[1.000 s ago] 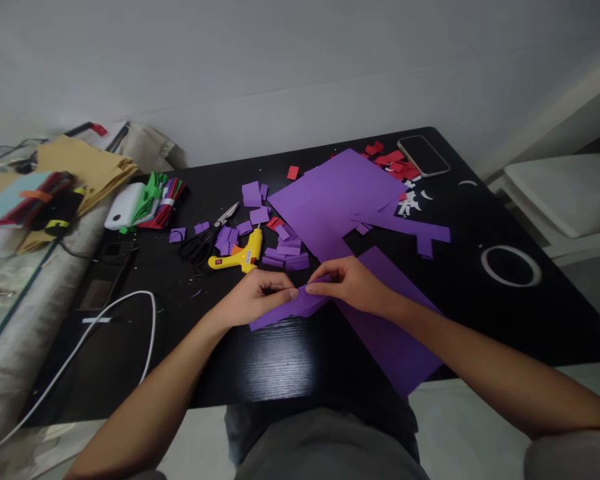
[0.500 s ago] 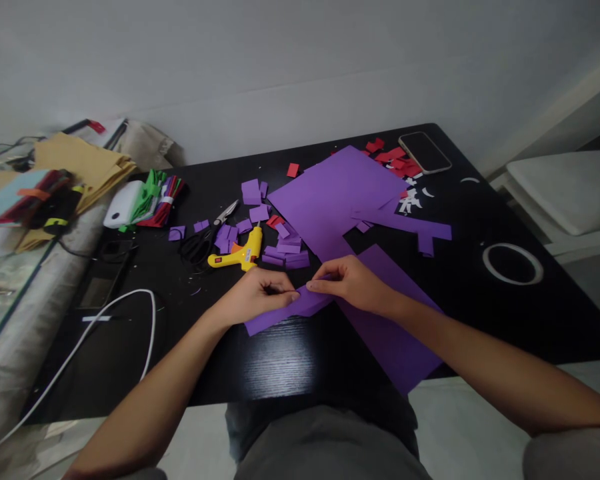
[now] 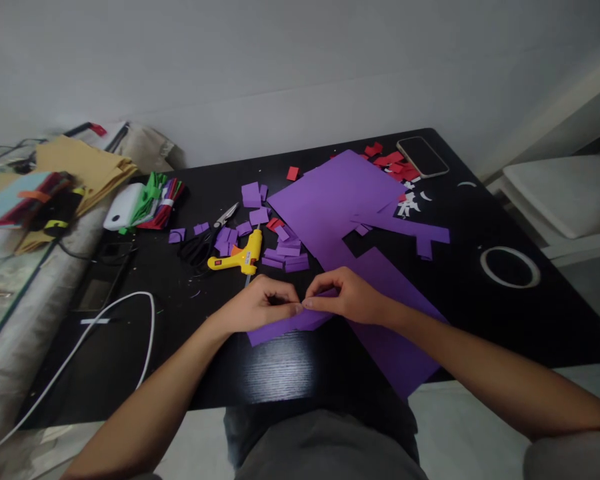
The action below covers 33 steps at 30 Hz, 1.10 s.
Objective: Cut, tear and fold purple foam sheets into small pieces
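A purple paper strip [image 3: 275, 329] is pinched between the fingers of both hands, low over the front of the black table. My left hand [image 3: 263, 303] grips it near the middle, thumb and forefinger closed. From the other side my right hand [image 3: 347, 295] pinches the same strip, the two sets of fingertips touching or nearly so. Beneath my right wrist lies a purple sheet [image 3: 395, 333]. Just beyond my left hand is a yellow glue gun [image 3: 237, 255], beside small purple paper pieces [image 3: 287, 250].
Scissors [image 3: 225, 217] lie behind the glue gun. A larger purple sheet [image 3: 340, 190], red scraps [image 3: 393, 159], white scraps [image 3: 409, 203] and a phone [image 3: 423, 156] are at the back right. A tape roll [image 3: 510, 267] lies right; a white cable [image 3: 151, 327] loops at left.
Both hands have shifted slightly toward me with the strip, and their fingertips have come closer together. The grip on the strip stays closed.
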Each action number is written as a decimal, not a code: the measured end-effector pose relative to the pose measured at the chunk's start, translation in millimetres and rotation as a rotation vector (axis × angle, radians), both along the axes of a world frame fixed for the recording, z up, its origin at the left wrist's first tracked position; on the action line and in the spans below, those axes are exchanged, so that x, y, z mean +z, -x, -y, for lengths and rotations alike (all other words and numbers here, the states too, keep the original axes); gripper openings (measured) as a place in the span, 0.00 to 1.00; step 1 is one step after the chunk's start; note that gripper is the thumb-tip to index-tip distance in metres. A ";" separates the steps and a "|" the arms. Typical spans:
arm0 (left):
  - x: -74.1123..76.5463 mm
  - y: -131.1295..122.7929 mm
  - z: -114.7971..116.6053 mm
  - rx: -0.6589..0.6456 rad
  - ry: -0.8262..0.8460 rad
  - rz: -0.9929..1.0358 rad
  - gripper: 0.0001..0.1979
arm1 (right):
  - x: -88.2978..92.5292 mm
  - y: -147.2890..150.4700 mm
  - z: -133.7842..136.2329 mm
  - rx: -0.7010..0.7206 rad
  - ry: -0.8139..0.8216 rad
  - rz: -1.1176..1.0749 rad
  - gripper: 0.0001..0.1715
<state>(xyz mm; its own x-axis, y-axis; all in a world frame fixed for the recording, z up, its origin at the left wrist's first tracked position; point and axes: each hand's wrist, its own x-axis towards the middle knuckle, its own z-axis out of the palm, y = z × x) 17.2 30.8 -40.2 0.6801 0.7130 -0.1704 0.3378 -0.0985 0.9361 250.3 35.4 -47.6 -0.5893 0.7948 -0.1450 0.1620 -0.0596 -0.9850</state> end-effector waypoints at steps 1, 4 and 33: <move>0.6 -0.4 0.1 -0.004 0.001 0.001 0.11 | 0.5 0.2 0.2 0.000 0.015 -0.003 0.08; 3.8 0.9 -0.8 0.015 0.025 0.001 0.11 | 1.4 -1.0 -2.9 -0.041 0.056 -0.004 0.10; -3.4 -19.3 5.7 0.450 0.238 0.333 0.17 | -4.2 0.0 -6.5 -0.207 0.170 -0.187 0.16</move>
